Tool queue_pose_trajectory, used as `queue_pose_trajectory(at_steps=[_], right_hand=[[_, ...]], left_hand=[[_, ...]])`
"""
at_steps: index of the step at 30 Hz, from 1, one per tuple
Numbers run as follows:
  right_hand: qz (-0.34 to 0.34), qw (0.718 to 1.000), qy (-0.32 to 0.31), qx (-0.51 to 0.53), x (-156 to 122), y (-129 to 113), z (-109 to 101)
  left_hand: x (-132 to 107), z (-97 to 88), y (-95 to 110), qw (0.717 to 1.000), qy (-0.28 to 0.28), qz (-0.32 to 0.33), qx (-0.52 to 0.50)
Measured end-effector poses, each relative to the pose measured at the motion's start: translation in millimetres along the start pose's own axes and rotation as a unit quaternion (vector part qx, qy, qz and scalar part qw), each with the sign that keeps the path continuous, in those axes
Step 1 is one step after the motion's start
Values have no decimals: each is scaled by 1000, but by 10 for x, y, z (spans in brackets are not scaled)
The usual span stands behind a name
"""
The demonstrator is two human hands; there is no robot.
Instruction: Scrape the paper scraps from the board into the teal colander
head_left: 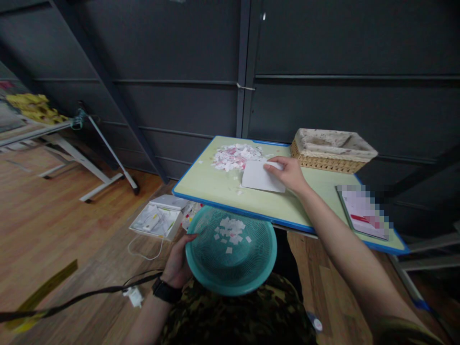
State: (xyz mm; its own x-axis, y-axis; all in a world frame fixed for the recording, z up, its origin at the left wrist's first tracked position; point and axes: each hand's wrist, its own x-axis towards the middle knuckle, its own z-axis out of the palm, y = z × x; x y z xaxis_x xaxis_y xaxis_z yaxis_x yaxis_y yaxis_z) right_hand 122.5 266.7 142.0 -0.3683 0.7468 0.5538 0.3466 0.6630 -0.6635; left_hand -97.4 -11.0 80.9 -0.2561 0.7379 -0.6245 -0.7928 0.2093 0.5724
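My left hand [179, 258] grips the left rim of a green mesh plastic basket [232, 282], held over my lap just below the table edge. Small white paper scraps [232, 230] lie in the bottom of it. In my right hand [287, 173] is a white card [261, 177], pinched between thumb and fingers, tilted low over the yellow tabletop [201, 184]. The card's left edge is close to a pile of white and pinkish paper scraps [235, 157]; whether it touches them I cannot tell. A few loose scraps lie in front of the pile.
A wicker basket with a cloth liner [327, 160] stands at the table's back right. A clipboard-like board with a red object [361, 213] lies at the right end. An open white box with a cable [158, 220] sits lower left. Dark panels [179, 43] rise behind.
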Motion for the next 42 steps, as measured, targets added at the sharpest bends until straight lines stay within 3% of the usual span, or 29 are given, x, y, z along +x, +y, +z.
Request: queue_pose_trajectory(at_steps=[3, 8, 14, 19, 27, 35, 42], right_hand=[[2, 1000, -22, -11, 8, 10, -26], [-4, 1000, 4, -18, 15, 12, -50], [-9, 999, -29, -28, 23, 15, -61], [-6, 1000, -12, -13, 30, 3, -105], [-2, 998, -57, 8, -16, -70, -31], [-3, 998, -44, -35, 56, 4, -187], [-8, 999, -9, -31, 31, -5, -140]], left_hand=[[21, -21, -7, 1000, -12, -4, -10], [11, -1, -6, 1000, -23, -1, -21], [-7, 24, 0, 1000, -13, -9, -22], [16, -2, -13, 999, -23, 3, -25], [6, -12, -16, 999, -20, -7, -32], [17, -23, -23, 1000, -10, 6, -7], [0, 2, -20, 1000, -25, -2, -10]])
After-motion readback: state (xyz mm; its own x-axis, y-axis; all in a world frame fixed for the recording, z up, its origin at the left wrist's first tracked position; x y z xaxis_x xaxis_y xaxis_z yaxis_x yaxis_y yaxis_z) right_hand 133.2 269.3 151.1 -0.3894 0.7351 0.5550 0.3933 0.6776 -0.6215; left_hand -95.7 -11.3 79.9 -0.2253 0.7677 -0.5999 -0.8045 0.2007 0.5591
